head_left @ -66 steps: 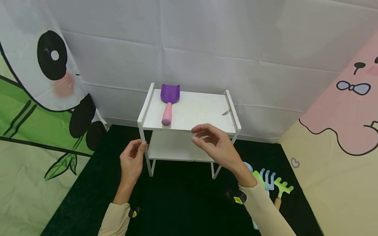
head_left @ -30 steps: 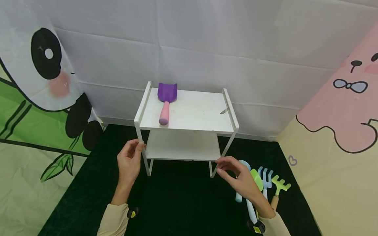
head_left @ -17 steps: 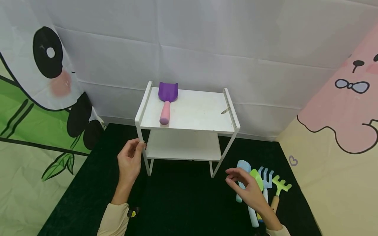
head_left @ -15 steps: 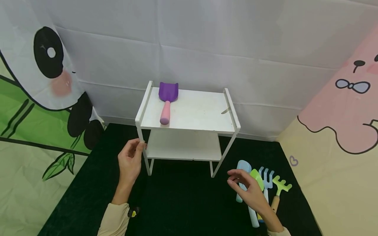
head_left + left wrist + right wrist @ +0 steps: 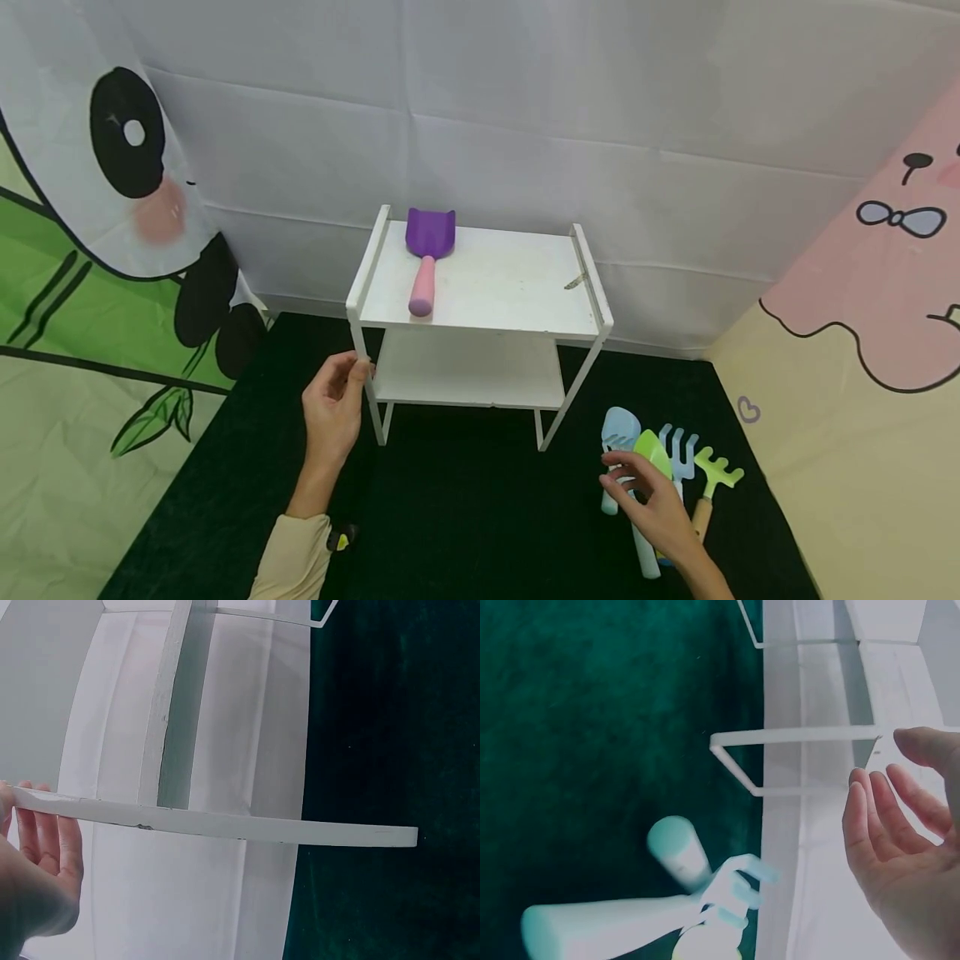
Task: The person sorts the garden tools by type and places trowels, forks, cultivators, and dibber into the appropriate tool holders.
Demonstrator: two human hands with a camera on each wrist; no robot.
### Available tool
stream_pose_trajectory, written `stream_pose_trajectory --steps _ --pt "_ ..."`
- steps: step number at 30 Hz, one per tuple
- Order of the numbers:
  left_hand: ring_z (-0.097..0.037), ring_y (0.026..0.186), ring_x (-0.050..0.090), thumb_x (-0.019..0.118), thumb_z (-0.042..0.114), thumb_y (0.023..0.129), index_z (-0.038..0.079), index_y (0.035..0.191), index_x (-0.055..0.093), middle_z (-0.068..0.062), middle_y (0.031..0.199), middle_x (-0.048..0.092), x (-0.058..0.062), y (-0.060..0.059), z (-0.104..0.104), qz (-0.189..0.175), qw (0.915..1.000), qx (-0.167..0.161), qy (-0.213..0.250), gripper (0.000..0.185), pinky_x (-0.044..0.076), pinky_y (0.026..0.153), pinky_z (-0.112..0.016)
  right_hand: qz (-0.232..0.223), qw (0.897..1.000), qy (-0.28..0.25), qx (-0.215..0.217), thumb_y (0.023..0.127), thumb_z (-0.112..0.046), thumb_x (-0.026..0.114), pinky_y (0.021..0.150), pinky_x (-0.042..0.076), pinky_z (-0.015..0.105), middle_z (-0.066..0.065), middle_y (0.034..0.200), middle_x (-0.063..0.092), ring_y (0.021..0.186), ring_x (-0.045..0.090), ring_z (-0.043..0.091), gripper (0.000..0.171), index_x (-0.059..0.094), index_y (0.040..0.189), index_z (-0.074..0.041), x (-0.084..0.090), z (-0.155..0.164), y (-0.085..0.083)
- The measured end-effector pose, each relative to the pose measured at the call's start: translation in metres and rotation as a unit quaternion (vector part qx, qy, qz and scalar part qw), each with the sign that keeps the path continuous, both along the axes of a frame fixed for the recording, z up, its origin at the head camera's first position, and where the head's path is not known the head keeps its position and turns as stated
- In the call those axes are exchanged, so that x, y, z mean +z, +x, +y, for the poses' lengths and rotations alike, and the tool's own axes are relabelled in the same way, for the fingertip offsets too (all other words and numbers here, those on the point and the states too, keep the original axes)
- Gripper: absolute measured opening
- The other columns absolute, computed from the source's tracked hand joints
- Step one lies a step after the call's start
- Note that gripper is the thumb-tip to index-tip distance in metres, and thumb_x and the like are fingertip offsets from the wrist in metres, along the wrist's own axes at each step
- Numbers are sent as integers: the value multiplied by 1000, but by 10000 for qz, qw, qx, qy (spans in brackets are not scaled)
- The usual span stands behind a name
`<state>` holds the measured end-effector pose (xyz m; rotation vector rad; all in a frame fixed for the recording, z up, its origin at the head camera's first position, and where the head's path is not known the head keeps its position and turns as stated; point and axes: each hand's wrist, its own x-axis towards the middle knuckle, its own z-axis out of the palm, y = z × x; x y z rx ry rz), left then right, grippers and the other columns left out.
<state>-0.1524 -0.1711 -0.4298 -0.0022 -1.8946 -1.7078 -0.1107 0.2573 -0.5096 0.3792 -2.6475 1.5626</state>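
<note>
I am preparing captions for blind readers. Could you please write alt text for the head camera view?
A person's right hand reaches over pastel toy garden tools lying on a dark green mat, while the left hand holds the front left leg of a small white two-shelf rack. A purple toy shovel lies on the top shelf.

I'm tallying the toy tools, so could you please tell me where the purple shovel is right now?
In the head view, the purple shovel lies on the white rack's top shelf, near its back left corner, pink handle pointing toward the person.
</note>
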Motion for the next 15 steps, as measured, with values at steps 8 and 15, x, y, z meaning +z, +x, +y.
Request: stream_pose_trajectory --steps 8,15 --pt "-9 91 67 58 3 104 -15 111 63 -26 102 67 -1 -1 1 34 10000 42 35 19 51 91 -15 -565 9964 233 -586 101 -17 68 83 57 28 11 123 66 98 66 12 30 63 128 -5 -14 15 9" --pt "-8 91 67 59 3 104 -15 111 63 -21 100 67 0 -1 1 33 10000 64 -4 19 51 92 -15 -1305 9858 310 -1007 103 -19 65 85 55 25 16 129 63 104 65 19 34 60 133 -3 -21 30 15"
